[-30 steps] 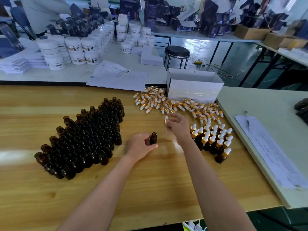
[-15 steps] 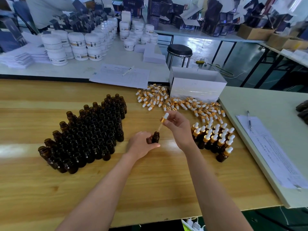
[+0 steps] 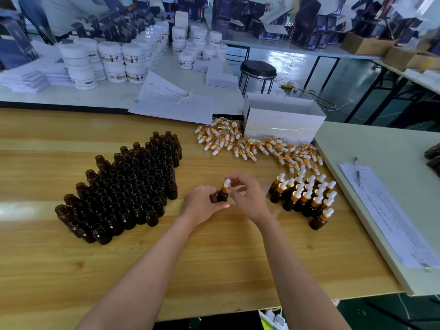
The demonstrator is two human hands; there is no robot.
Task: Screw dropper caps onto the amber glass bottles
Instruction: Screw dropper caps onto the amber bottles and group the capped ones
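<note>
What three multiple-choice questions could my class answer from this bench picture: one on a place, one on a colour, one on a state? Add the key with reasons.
1. Where on the wooden table do the capped bottles stand?
A. On the person's right side.
B. On the person's left side.
C. At the near edge.

2. What colour are the bulbs of the loose dropper caps?
A. Black.
B. White.
C. Red.

3. What state is the bottle gripped by the left hand in?
A. Lying on its side.
B. Open, with no cap.
C. Upright, with a dropper cap on its neck.

Key:
1 A: they cluster just beyond the right hand.
2 B: each bulb in the pile is white above a gold collar.
3 C: the right hand pinches the cap sitting on the neck.
</note>
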